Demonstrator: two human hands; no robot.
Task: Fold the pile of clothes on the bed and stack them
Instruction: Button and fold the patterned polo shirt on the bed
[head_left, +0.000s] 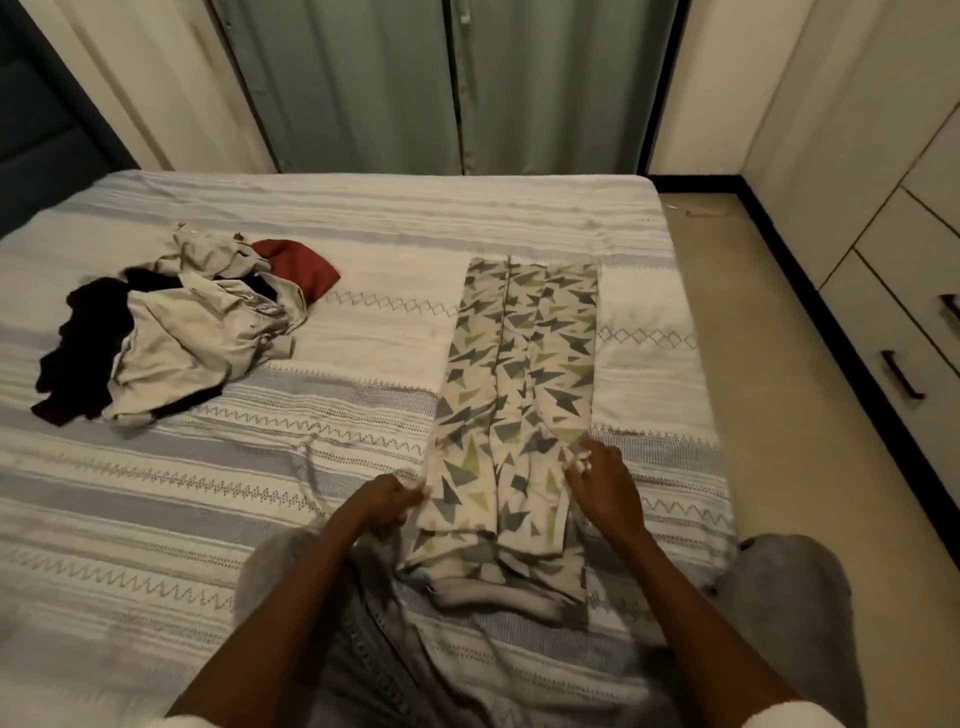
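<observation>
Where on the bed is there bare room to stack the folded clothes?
Bare bedspread lies between the unfolded pile and the patterned trousers, along the far edge and at near left. Crowded where the left hand and right hand grip the trousers.

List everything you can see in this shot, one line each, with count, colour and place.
patterned trousers: one, cream with grey and green triangles, laid lengthwise on the bed's right half
pile of clothes: one heap, beige, black and dark red pieces, on the bed's left side, apart from the trousers
bedspread: one, white and grey-blue stripes with zigzag stitching, covering the bed
curtains: green-grey, hanging beyond the far edge of the bed
drawer unit: one, cream with dark handles, along the right wall
floor: beige, between bed and drawers
left hand: pinches the trousers' left edge near the waist
right hand: grips the trousers' right edge
</observation>
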